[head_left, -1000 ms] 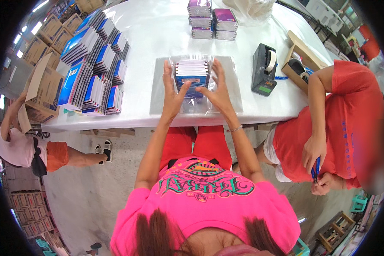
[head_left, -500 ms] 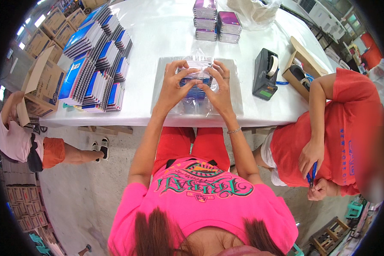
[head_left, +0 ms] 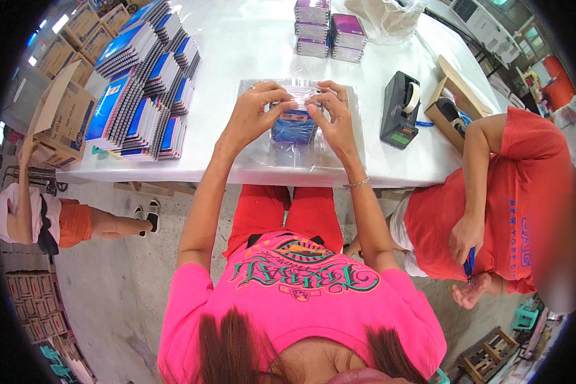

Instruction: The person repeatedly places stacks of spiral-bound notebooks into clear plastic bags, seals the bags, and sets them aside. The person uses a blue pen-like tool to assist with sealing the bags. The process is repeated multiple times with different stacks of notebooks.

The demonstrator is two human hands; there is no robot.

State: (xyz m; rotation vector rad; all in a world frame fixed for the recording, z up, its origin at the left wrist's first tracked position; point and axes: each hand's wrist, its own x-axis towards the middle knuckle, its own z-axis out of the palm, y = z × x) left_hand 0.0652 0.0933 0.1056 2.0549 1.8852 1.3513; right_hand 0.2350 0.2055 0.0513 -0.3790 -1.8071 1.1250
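Note:
A small bundle of blue-covered notebooks (head_left: 294,132) lies in front of me, with clear plastic film (head_left: 288,155) around it and spread below it. My left hand (head_left: 257,112) is at the bundle's far left corner, thumb and fingers pinched on the film. At the far right corner my right hand (head_left: 334,118) pinches the film the same way, its thumb over the top of the bundle. White page edges show between the two hands. Under the bundle is a flat grey sheet (head_left: 246,168) on the white table.
Tall stacks of blue spiral notebooks (head_left: 141,83) stand at the left. Wrapped purple notebooks (head_left: 347,35) are at the back. To the right are a black tape dispenser (head_left: 399,118) and an open cardboard box (head_left: 462,89). A person in red (head_left: 531,198) holds a blue tool close by.
My hands have spread a little apart, and more of the blue cover shows between them. The right-hand person's lower hand has come away from the blue tool.

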